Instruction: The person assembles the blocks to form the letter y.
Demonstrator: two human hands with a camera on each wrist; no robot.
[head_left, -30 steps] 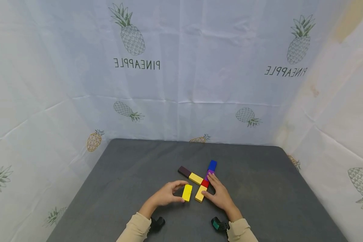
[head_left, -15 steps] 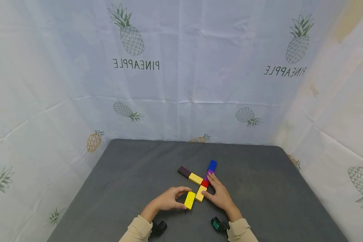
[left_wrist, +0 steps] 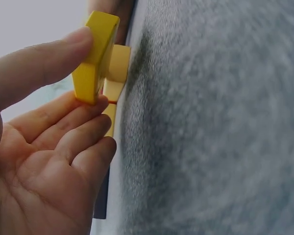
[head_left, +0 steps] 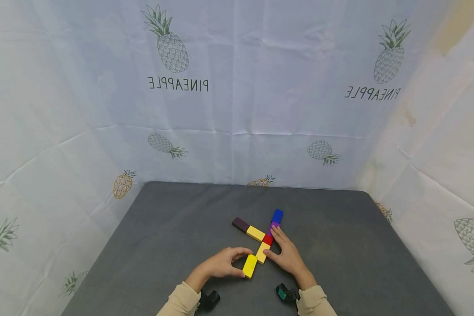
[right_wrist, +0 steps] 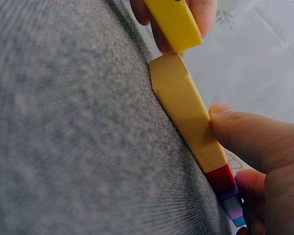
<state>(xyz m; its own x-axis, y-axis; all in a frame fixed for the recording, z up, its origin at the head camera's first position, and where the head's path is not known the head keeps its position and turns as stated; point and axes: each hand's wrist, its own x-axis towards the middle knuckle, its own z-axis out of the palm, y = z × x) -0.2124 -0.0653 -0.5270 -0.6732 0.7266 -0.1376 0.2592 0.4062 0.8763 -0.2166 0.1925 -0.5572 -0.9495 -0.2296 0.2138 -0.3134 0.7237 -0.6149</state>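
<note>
My left hand [head_left: 223, 263] pinches a bright yellow block [head_left: 250, 266] between thumb and fingertips. The left wrist view shows that block [left_wrist: 95, 54] tilted and raised off the table. Its far end is close to the near end of a pale yellow block [head_left: 262, 253]. My right hand [head_left: 288, 254] rests along the row, its thumb touching the pale yellow block and its fingers on a purple block [head_left: 273, 227]. Between those two lies a red block [head_left: 267, 240]; a blue block [head_left: 277, 215] forms the far end.
Branching left from the red block are another pale yellow block [head_left: 256, 233] and a dark brown block [head_left: 240, 224]. All lie on a dark grey table [head_left: 339, 245]. A pineapple-print curtain [head_left: 237, 96] surrounds the table's back and sides.
My left hand has brought the bright yellow block toward the near side and slightly right, to the end of the pale yellow one. My right hand and the laid blocks stay put.
</note>
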